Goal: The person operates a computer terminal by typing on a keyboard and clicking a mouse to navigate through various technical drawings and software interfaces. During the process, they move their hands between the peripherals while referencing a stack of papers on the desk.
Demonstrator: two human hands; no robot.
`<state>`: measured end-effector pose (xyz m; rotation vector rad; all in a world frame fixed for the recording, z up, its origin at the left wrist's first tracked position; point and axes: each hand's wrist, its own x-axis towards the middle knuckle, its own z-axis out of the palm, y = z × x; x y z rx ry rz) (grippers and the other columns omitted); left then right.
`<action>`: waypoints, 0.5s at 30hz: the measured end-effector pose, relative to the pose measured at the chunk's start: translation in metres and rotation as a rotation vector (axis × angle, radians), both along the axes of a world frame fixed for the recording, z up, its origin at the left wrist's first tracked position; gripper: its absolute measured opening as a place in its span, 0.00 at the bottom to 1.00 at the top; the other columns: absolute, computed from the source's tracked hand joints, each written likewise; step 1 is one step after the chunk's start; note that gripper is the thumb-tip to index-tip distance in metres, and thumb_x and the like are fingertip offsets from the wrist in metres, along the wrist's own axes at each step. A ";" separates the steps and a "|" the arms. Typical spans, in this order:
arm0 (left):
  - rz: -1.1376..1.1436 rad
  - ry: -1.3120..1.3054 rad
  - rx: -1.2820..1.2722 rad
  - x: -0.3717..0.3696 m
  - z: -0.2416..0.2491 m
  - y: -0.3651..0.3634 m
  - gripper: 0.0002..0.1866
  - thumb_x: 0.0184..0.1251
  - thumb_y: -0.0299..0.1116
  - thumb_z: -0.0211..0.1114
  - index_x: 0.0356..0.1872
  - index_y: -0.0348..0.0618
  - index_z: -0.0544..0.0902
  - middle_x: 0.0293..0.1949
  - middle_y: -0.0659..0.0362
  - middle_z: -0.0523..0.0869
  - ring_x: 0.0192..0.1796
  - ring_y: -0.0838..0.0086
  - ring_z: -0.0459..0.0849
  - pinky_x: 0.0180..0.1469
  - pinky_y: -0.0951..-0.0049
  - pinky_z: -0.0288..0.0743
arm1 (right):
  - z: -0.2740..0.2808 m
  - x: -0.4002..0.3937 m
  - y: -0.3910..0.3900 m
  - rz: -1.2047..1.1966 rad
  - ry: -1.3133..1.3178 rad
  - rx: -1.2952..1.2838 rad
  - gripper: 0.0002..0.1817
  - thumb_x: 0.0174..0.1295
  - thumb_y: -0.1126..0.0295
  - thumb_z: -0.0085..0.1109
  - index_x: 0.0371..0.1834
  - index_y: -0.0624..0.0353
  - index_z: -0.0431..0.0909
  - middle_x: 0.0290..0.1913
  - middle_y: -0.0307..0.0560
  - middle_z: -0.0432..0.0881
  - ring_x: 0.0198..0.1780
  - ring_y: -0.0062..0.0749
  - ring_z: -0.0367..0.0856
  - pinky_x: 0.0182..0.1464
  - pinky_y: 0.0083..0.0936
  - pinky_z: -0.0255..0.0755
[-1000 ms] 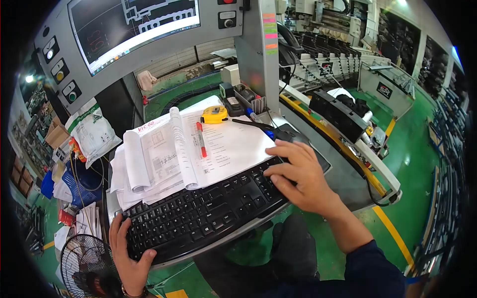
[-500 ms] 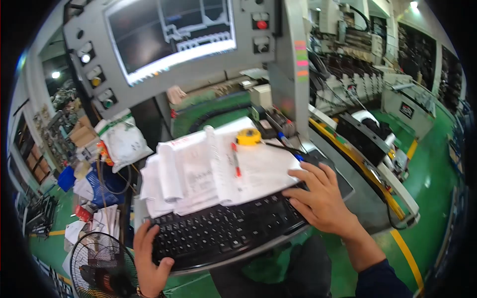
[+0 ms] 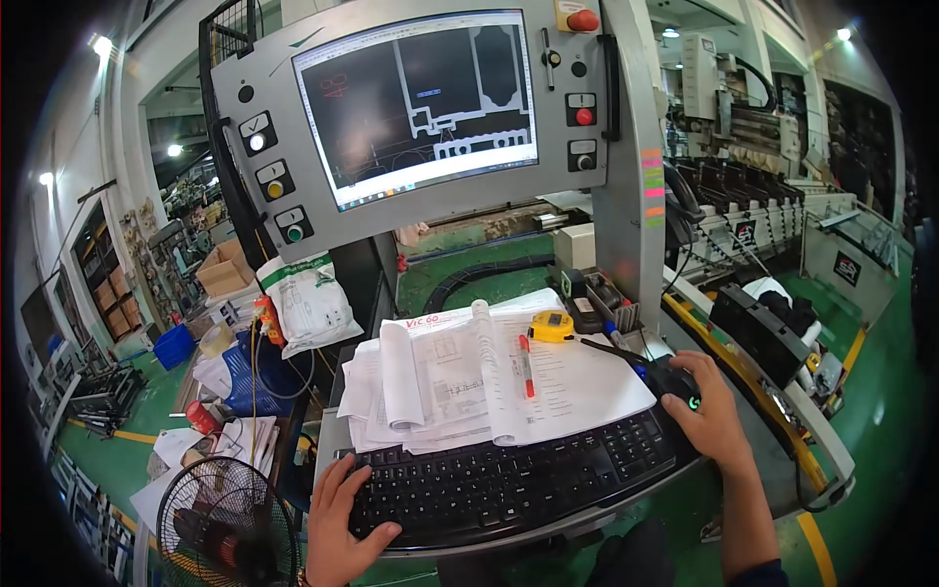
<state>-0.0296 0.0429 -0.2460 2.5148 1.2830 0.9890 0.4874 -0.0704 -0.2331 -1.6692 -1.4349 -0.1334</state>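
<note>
Keyboard [image 3: 509, 484] under the open left hand [image 3: 337, 523]; right hand [image 3: 714, 416] cups the mouse [image 3: 675, 383]. Papers [image 3: 489, 377], red pen [image 3: 526, 365], tape measure [image 3: 553, 326] lie behind.

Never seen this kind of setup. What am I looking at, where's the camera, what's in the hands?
The one view comes from a camera worn on a person's head, looking forward and down over their two bare hands. They face a grey metal control console in a workshop with a green floor. Its flat screen shows a line drawing, and round buttons sit on both sides of it.

On the shelf below lies a long black computer keyboard. The left hand rests on its left end. The right hand covers a black computer mouse beside the keyboard's right end.

Behind the keyboard lie white printed papers, partly curled, with a red pen on top and a yellow tape measure. A black wire-cage fan shows at lower left.
</note>
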 end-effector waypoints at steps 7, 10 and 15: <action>0.002 -0.052 -0.033 0.007 0.007 -0.007 0.49 0.65 0.64 0.83 0.77 0.37 0.83 0.83 0.38 0.78 0.85 0.37 0.75 0.86 0.40 0.68 | 0.004 -0.004 -0.002 0.013 0.039 -0.072 0.32 0.67 0.67 0.75 0.75 0.60 0.80 0.76 0.61 0.82 0.77 0.64 0.83 0.79 0.50 0.76; -0.005 -0.056 -0.039 0.007 0.008 -0.007 0.48 0.68 0.66 0.80 0.78 0.37 0.83 0.83 0.38 0.78 0.85 0.37 0.74 0.86 0.40 0.67 | 0.002 -0.003 -0.002 0.000 0.026 -0.079 0.32 0.67 0.67 0.74 0.75 0.60 0.80 0.76 0.61 0.82 0.77 0.64 0.83 0.79 0.50 0.76; -0.059 -0.111 -0.009 0.006 0.010 -0.008 0.44 0.77 0.67 0.73 0.77 0.39 0.85 0.83 0.40 0.79 0.85 0.38 0.75 0.86 0.41 0.66 | 0.001 -0.003 -0.001 -0.002 0.019 -0.077 0.31 0.67 0.67 0.74 0.74 0.60 0.81 0.76 0.61 0.82 0.76 0.64 0.83 0.79 0.50 0.77</action>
